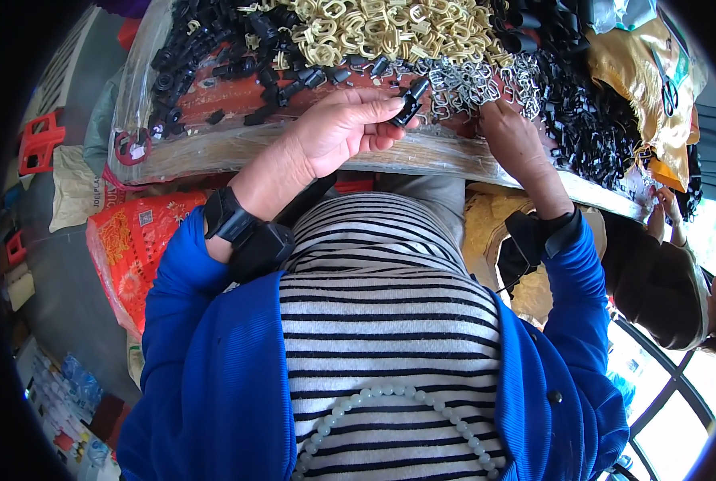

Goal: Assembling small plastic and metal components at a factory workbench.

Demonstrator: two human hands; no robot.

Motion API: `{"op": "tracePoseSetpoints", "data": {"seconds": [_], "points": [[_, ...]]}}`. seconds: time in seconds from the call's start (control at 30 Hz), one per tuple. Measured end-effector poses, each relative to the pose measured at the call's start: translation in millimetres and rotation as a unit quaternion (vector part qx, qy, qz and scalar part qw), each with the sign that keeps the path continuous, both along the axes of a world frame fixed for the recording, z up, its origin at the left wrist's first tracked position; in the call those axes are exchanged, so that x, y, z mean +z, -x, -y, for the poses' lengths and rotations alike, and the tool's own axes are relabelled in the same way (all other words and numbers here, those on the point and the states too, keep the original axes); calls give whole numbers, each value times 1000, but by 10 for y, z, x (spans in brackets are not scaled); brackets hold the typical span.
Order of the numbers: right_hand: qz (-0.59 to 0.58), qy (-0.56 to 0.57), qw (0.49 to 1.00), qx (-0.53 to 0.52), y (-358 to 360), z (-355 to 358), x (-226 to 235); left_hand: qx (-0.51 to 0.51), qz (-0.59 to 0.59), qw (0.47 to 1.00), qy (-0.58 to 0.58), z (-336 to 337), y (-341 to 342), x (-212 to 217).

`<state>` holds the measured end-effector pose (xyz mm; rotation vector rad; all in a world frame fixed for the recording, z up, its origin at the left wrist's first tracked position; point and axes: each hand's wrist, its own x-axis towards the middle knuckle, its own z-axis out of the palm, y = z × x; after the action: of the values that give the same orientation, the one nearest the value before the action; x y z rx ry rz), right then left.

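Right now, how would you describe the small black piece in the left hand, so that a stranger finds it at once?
Start at the plastic-covered table heaped with small parts. Above its near edge, the left hand pinches one black plastic clip at its fingertips. It alone is lifted off the table, in front of the silver metal rings.

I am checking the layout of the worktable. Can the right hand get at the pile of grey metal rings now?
Probably yes. The right hand already rests at the edge of the grey metal rings, and nothing lies between them. The left hand holds a black clip aside.

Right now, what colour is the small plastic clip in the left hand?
Black; the small plastic clip shows best in the head view, pinched by the left hand.
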<state>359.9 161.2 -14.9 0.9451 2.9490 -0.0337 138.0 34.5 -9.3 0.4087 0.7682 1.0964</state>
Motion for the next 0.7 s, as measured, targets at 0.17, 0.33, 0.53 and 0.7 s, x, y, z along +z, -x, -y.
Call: {"op": "tracePoseSetpoints", "data": {"seconds": [0.17, 0.33, 0.53, 0.7], "points": [[-6, -8, 1000, 22, -12, -12, -30, 4, 8, 1000, -9, 27, 8, 27], [-236, 190, 952, -35, 15, -4, 128, 25, 29, 999, -9, -9, -68, 26], [-221, 120, 962, -103, -2, -18, 92, 31, 50, 998, 13, -67, -126, 60], [-135, 58, 984, -100, -103, 72, -64, 25, 54, 998, 20, -84, -87, -15]]}}
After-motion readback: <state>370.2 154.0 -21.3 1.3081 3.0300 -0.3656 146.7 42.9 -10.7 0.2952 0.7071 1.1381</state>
